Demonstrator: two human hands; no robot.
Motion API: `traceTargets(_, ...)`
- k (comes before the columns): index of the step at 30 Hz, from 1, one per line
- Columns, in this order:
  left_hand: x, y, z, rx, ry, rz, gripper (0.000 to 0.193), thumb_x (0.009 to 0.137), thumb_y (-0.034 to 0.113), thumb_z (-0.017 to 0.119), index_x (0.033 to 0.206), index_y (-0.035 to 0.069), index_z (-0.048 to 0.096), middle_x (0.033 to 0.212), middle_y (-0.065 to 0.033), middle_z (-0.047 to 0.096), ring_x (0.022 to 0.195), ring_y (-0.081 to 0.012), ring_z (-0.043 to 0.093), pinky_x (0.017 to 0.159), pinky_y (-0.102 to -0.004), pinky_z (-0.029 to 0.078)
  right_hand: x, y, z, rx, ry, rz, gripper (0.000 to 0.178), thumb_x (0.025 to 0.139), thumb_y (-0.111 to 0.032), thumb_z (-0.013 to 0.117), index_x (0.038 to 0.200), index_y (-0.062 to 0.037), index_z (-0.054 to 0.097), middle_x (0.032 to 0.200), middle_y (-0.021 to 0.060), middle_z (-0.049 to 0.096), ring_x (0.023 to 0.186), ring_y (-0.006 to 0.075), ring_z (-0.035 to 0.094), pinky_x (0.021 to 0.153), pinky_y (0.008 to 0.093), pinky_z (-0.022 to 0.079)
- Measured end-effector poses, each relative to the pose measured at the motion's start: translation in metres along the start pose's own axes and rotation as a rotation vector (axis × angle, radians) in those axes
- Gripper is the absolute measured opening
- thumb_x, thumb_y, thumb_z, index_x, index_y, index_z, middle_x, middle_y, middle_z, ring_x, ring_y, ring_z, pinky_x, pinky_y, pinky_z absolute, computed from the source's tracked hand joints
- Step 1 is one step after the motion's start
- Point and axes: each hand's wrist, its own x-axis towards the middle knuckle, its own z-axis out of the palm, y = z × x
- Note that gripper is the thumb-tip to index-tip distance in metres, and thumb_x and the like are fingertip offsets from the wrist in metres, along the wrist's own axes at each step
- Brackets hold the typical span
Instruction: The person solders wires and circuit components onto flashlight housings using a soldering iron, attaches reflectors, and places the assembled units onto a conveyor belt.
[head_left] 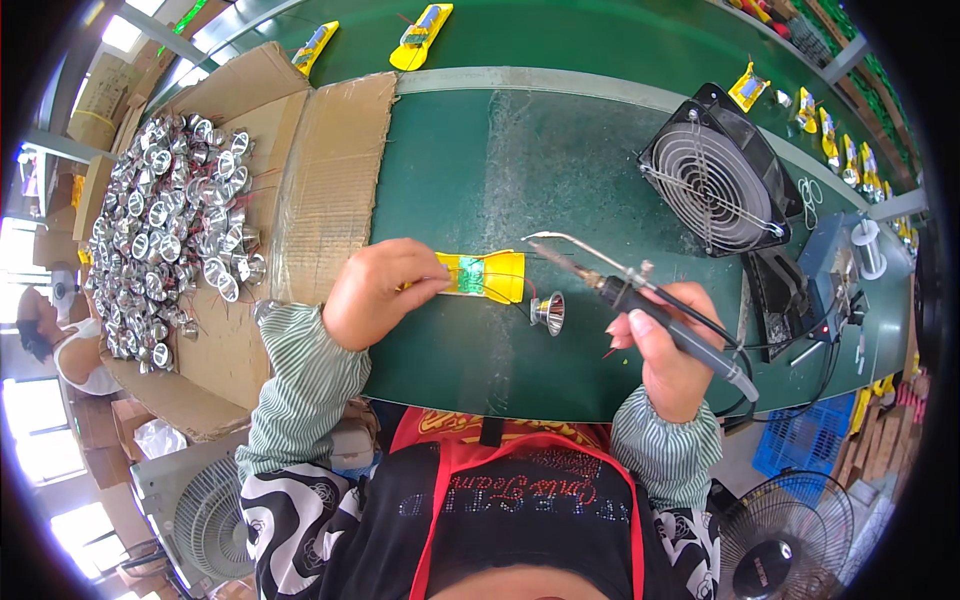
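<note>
My left hand (378,292) pinches the left end of a yellow plastic housing (508,278), which has a green circuit board (470,275) across its middle. A small silver reflector cup (548,313) lies by the housing's right end, with thin wires running toward it. My right hand (672,345) is wrapped round the dark handle of a soldering iron (660,320). The iron's tip points up and left, just right of the housing, and a thin curved metal tube runs alongside it. No contact between tip and housing shows.
An open cardboard box (335,170) full of silver reflector cups (160,225) stands at the left. A black fan with a wire guard (712,180) sits at the back right, beside a solder spool (868,250). Beyond the table's rail lie more yellow housings (420,38).
</note>
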Motion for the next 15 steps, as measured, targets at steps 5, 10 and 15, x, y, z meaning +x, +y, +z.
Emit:
traceTargets(5, 0.008, 0.007, 0.027, -0.327, 0.09, -0.508, 0.012, 0.078, 0.002, 0.065, 0.09, 0.0, 0.063, 0.074, -0.0087, 0.064, 0.061, -0.0126, 0.059, 0.056, -0.0252, 0.047, -0.002, 0.01, 0.01, -0.048, -0.095, 0.146, 0.019, 0.079, 0.004, 0.061, 0.095, 0.0043, 0.052, 0.076, 0.0146, 0.065, 0.067, 0.0153, 0.064, 0.06, 0.0265, 0.053)
traceTargets(10, 0.008, 0.013, 0.033, -0.111, 0.118, -0.456, 0.01, 0.077, 0.005, 0.067, 0.084, 0.0, 0.061, 0.07, -0.0084, 0.063, 0.058, -0.016, 0.058, 0.054, -0.0276, 0.047, -0.001, 0.014, 0.012, -0.039, -0.086, 0.171, 0.017, 0.079, 0.004, 0.06, 0.094, 0.0047, 0.052, 0.076, 0.0144, 0.065, 0.067, 0.015, 0.063, 0.06, 0.0263, 0.053)
traceTargets(15, 0.003, 0.017, 0.031, 0.126, 0.118, -0.19, 0.011, 0.075, 0.006, 0.067, 0.084, 0.001, 0.062, 0.074, -0.0089, 0.061, 0.068, -0.0244, 0.057, 0.063, -0.0345, 0.046, 0.0, 0.014, 0.014, -0.054, -0.119, 0.205, 0.017, 0.079, 0.003, 0.06, 0.094, 0.0054, 0.052, 0.076, 0.0138, 0.065, 0.066, 0.0145, 0.063, 0.059, 0.0257, 0.053)
